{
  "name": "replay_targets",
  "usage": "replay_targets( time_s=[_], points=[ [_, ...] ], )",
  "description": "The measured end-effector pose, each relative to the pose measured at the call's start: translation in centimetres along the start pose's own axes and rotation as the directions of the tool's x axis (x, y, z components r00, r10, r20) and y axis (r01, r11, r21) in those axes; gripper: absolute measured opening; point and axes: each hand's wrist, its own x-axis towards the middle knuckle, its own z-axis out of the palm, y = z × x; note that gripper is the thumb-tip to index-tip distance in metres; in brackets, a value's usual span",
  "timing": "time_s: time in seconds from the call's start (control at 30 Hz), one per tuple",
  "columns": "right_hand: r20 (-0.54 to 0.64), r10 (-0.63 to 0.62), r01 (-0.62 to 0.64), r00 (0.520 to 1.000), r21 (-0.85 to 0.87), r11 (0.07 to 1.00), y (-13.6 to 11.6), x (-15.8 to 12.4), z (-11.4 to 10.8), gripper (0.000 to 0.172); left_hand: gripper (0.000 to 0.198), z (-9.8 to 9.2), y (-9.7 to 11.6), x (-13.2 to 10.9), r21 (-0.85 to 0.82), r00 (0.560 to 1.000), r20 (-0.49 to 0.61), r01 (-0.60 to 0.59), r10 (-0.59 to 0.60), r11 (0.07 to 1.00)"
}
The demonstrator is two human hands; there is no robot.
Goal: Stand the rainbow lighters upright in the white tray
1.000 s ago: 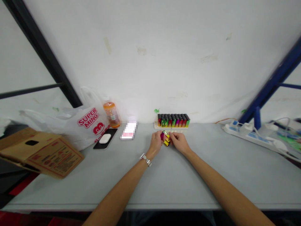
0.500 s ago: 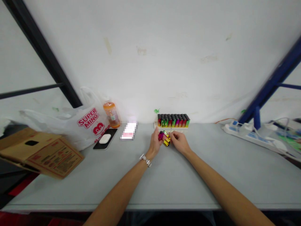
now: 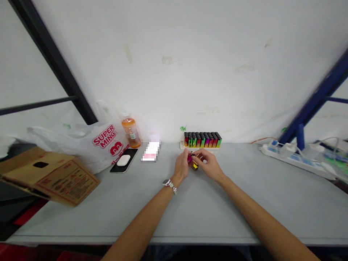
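Observation:
My left hand (image 3: 181, 165) and my right hand (image 3: 210, 164) meet above the middle of the table, fingers closed around a few shiny lighters (image 3: 195, 166). Yellow and magenta show between the fingers; the rest is covered. My left hand cradles them from the left, while my right fingertips pinch at their upper end. Just behind the hands, against the wall, several upright lighters (image 3: 202, 140) stand in tight rows, with black tops and bright metallic bodies in red, green, yellow and purple. They sit in a pale, low tray (image 3: 182, 146).
To the left are a cardboard box (image 3: 67, 181), a white plastic bag (image 3: 89, 145), an orange bottle (image 3: 131, 132) and a dark phone (image 3: 132, 158) with a white case (image 3: 123, 160) on it. A power strip (image 3: 296, 162) with cables lies at the right.
My right hand has moved in over the lighters, so less of them shows and the hands are closer together. The whole view has shifted slightly.

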Motion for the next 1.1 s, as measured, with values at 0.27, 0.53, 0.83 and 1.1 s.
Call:
replay_targets(
  time_s=[0.27, 0.53, 0.83, 1.1],
  points=[
    [-0.038, -0.024, 0.021, 0.999, -0.082, 0.996, 0.2, 5.5, -1.2, 0.024, 0.039, -2.0, -0.4, 2.0, 0.121, 0.957, -0.290, 0.017, 0.019, 0.993],
    [0.207, -0.142, 0.207, 0.968, -0.338, 0.918, 0.0, 11.8, -0.6, 0.012, 0.030, -2.2, -0.4, 1.8, 0.131, 0.953, -0.302, 0.033, 0.008, 0.991],
    [0.428, -0.074, 0.349, 0.901, -0.614, 0.708, -0.2, 14.0, -0.3, 0.010, 0.020, -3.2, -1.6, 2.7, 0.226, 0.943, -0.329, 0.019, 0.057, 0.974],
    [0.454, -0.020, 0.353, 0.891, -0.662, 0.662, 0.2, 14.0, -0.3, 0.013, 0.019, -3.5, -2.1, 3.1, 0.275, 0.938, -0.336, 0.006, 0.090, 0.961]
  ],
)
